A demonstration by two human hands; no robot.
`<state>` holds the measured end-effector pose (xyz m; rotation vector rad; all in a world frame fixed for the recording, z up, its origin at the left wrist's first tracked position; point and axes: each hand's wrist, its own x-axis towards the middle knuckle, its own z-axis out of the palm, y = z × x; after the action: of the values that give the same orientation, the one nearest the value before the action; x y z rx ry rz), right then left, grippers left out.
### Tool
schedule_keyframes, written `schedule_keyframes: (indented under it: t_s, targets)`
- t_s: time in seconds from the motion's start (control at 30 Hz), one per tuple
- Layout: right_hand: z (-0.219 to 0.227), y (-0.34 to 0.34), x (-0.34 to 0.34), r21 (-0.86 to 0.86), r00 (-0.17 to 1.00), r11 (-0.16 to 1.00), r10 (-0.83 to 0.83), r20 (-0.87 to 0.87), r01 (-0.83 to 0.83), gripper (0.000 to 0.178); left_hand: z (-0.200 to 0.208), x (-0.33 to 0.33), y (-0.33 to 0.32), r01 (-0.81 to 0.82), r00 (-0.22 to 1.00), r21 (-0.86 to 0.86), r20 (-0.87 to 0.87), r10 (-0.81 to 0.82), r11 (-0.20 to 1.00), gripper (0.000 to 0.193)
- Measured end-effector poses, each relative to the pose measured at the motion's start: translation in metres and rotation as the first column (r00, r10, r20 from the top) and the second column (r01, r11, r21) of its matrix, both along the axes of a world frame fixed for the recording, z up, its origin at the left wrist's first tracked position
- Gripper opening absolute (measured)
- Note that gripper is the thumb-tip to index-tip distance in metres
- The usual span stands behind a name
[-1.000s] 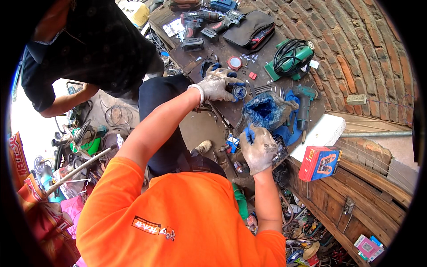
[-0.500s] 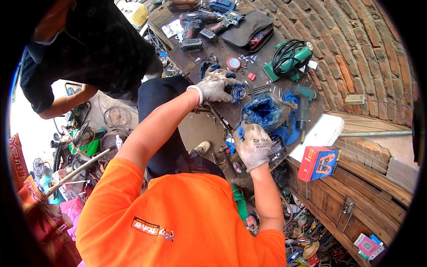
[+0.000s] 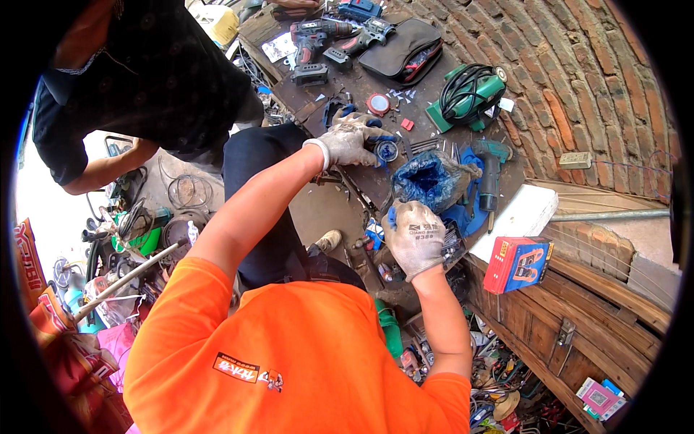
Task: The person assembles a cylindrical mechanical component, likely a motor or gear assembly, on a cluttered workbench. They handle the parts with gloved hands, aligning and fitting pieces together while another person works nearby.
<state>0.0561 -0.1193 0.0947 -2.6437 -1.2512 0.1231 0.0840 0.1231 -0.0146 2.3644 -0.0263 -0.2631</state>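
Note:
My left hand (image 3: 349,142), in a grey-white work glove with blue-smeared fingertips, is closed on a small round cup-shaped part (image 3: 387,151) with blue grease in its mouth. An opened plastic bag of blue grease (image 3: 431,179) stands to the right of that part. Just below the bag is my right hand (image 3: 414,239), also gloved, its fingers bent together and blue at the tips. Whatever those fingers may pinch is hidden. Beside the bag lies a teal power tool (image 3: 491,181) on a blue cloth.
Cordless drills (image 3: 311,40), a black zip case (image 3: 401,49), a green tool wrapped in black cord (image 3: 468,98) and a red-rimmed round tin (image 3: 378,104) cover the bench. A red box (image 3: 519,265) sits at the right. Another person (image 3: 144,87) in black is close on the left.
My right hand has shifted slightly right and down, away from the round part. My left hand keeps its hold on the part, almost still.

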Motion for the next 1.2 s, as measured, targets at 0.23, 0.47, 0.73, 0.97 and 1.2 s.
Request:
schedule_keyframes:
  t_s: [0.23, 0.47, 0.73, 0.97, 1.2]
  targets:
    - [0.008, -0.007, 0.001, 0.143, 0.998, 0.989, -0.047, 0.046, 0.04, 0.017, 0.001, -0.002, -0.001, -0.022, 0.999, 0.022, 0.046, 0.021, 1.0, 0.066]
    - [0.0, -0.013, 0.009, 0.178, 0.992, 0.983, -0.069, 0.101, 0.05, 0.018, -0.003, -0.001, -0.001, -0.015, 0.998, 0.022, 0.057, 0.014, 1.0, 0.067]
    - [-0.002, -0.011, 0.013, 0.064, 0.996, 0.998, -0.033, 0.085, 0.027, 0.018, 0.0, 0.0, 0.0, -0.013, 0.999, 0.004, 0.036, 0.012, 1.0, 0.067]
    - [-0.001, -0.007, 0.013, -0.189, 0.989, 0.974, 0.139, 0.05, -0.127, 0.012, 0.001, 0.0, -0.001, -0.01, 0.999, 0.02, 0.04, 0.009, 1.0, 0.067]
    - [-0.002, -0.01, 0.009, -0.223, 0.983, 0.962, 0.176, 0.061, -0.158, 0.013, -0.004, 0.001, 0.0, 0.003, 1.0, 0.016, 0.015, -0.003, 1.0, 0.07]
